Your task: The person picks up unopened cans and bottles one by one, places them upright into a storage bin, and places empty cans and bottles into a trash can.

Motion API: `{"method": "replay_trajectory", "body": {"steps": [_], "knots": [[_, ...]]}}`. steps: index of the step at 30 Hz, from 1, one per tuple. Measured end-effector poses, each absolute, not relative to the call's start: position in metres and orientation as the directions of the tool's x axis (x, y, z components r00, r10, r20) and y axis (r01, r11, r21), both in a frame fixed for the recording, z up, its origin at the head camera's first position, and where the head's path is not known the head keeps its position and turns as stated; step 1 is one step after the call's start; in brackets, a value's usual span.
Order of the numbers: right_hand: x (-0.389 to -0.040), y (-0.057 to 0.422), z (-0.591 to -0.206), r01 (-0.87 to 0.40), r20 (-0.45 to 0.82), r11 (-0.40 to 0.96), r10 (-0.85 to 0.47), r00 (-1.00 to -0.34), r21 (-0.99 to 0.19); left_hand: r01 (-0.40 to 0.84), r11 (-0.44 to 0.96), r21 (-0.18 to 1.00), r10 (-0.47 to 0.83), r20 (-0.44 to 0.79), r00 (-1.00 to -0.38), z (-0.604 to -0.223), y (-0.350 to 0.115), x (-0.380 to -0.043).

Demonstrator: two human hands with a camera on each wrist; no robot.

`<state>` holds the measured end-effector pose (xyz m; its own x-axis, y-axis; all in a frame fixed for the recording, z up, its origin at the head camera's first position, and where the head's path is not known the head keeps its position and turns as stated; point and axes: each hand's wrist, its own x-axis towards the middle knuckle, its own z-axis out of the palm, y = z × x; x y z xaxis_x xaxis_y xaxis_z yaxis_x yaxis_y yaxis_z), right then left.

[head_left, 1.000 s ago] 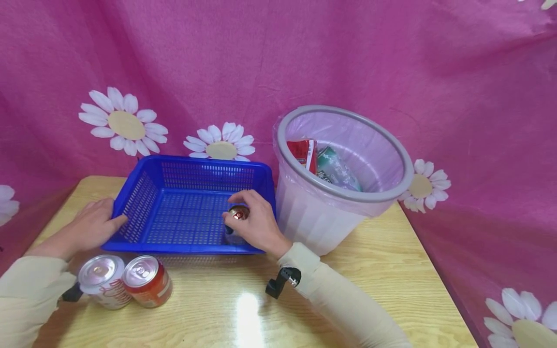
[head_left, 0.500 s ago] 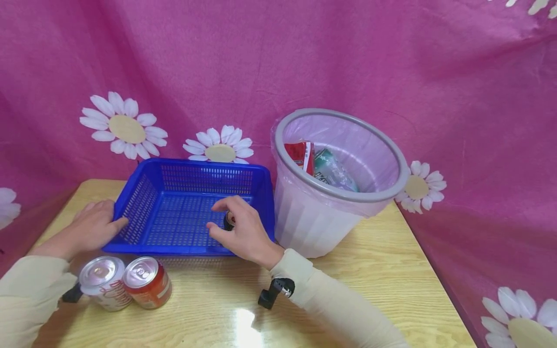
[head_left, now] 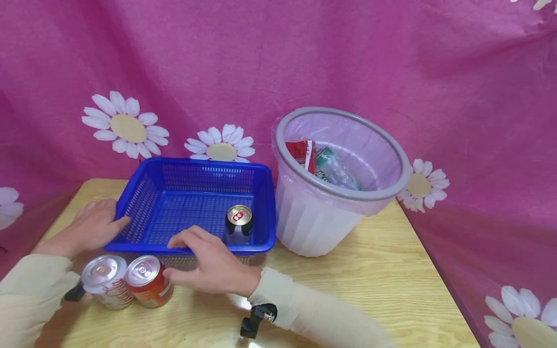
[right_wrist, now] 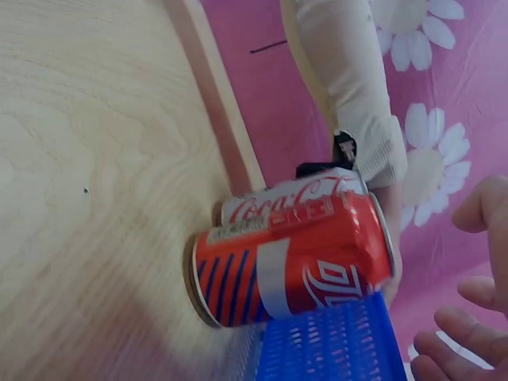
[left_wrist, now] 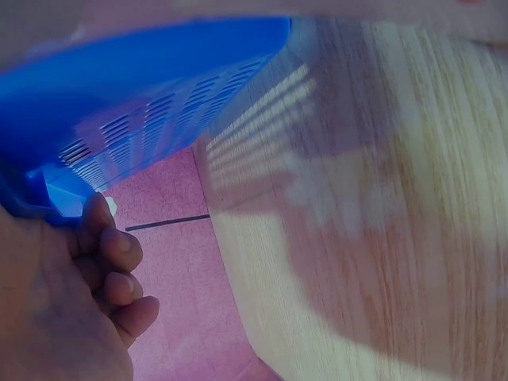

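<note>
My left hand (head_left: 95,226) grips the left rim of a blue plastic basket (head_left: 197,249), thumb over the edge; the left wrist view shows its fingers (left_wrist: 121,248) curled by the basket's outer side. A black can (head_left: 239,223) with a gold top stands upright inside, near the right end. In front of the basket, a white Coca-Cola can (head_left: 106,285) and a red-orange can (head_left: 149,285) stand side by side. My right hand (head_left: 213,263), holding nothing, hovers just right of the red-orange can, thumb and fingers spread apart. Whether the thumb touches the can, I cannot tell.
A tall pale bin (head_left: 304,217) with a grey rim and pink liner stands right of the basket. It holds a red packet (head_left: 301,153) and a green-and-clear wrapper (head_left: 332,169). Behind the wooden table (head_left: 370,290) hangs a pink flowered cloth (head_left: 261,58).
My right hand has let go of the black can, leaving it in the basket, and has moved left and nearer to the red-orange can. My left hand keeps its place on the rim.
</note>
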<state>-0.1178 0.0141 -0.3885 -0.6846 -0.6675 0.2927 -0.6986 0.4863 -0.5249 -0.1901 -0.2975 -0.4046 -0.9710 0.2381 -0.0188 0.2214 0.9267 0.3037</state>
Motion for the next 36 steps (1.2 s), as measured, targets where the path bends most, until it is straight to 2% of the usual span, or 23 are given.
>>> {"method": "replay_trajectory", "body": {"steps": [16, 22, 36], "knots": [[-0.106, -0.006, -0.395, -0.669, 0.181, 0.517, -0.703, -0.687, -0.534, 0.212, 0.925, 0.314, 0.227, -0.013, -0.974, -0.405, -0.295, -0.191], [-0.102, -0.008, -0.400, -0.672, 0.204, 0.549, -0.679, -0.705, -0.497, 0.216, 0.920, 0.328, 0.232, -0.009, -0.973, -0.405, -0.295, -0.191], [-0.094, -0.012, -0.433, -0.651, 0.199, 0.529, -0.672, -0.713, -0.545, 0.208, 0.917, 0.341, 0.231, -0.028, -0.973, -0.404, -0.295, -0.189]]}}
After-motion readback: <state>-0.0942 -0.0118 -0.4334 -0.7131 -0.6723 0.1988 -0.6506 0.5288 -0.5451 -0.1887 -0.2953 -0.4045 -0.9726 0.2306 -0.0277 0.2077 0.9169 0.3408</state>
